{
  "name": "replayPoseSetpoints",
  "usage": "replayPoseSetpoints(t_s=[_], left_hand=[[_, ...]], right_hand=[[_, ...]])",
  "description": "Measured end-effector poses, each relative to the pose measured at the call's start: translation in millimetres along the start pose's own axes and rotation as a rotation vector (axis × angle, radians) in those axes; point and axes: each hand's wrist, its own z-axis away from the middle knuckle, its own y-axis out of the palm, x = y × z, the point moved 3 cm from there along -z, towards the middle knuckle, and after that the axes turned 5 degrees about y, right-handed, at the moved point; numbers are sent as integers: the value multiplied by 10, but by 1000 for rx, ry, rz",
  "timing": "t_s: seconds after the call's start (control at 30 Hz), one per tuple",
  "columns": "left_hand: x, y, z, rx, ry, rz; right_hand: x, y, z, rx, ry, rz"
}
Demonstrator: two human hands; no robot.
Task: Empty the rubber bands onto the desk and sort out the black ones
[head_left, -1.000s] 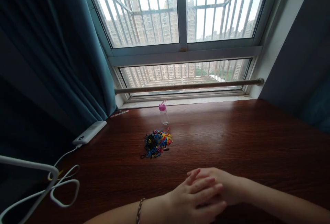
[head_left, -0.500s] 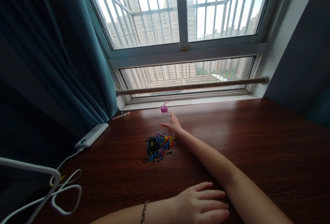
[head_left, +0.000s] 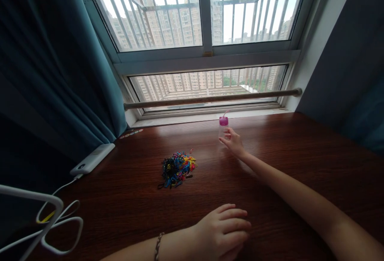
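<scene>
My right hand [head_left: 234, 142] is closed on a small clear bottle [head_left: 222, 133] with a pink cap and a thin loop on top. The bottle is upright, toward the window side of the brown wooden tabletop [head_left: 285, 145]. Left of it lies a pile of small coloured elastic bands [head_left: 177, 169], black, blue, yellow and red among them. Nearer to me, my left hand [head_left: 220, 231] is palm down over the table with its fingers stretched out and slightly bent. It holds nothing that I can see, and a braided bracelet [head_left: 158, 247] circles its wrist.
A white power bank [head_left: 93, 159] with a white cable [head_left: 79, 229] lies at the left, below a blue curtain [head_left: 99, 109]. A white bent tube [head_left: 33, 192] crosses the lower left corner. Behind the table are a rail [head_left: 210, 99] and a barred window [head_left: 168, 17].
My right hand has carried the bottle to the right, away from the pile of elastic bands. The left hand stays low over the table, its fingers a little more bent. The view has shifted slightly.
</scene>
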Motion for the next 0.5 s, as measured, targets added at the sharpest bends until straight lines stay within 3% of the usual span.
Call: replayPoseSetpoints(t_s=[0.1, 0.2, 0.5], left_hand=[[0, -42, -31, 1, -31, 32], [11, -36, -46, 1, -53, 42], [-1, -7, -44, -35, -89, 27]], right_hand=[[-288, -482, 139, -72, 40, 49], [-541, -753, 253, -113, 77, 56], [-747, -857, 360, -119, 97, 51]])
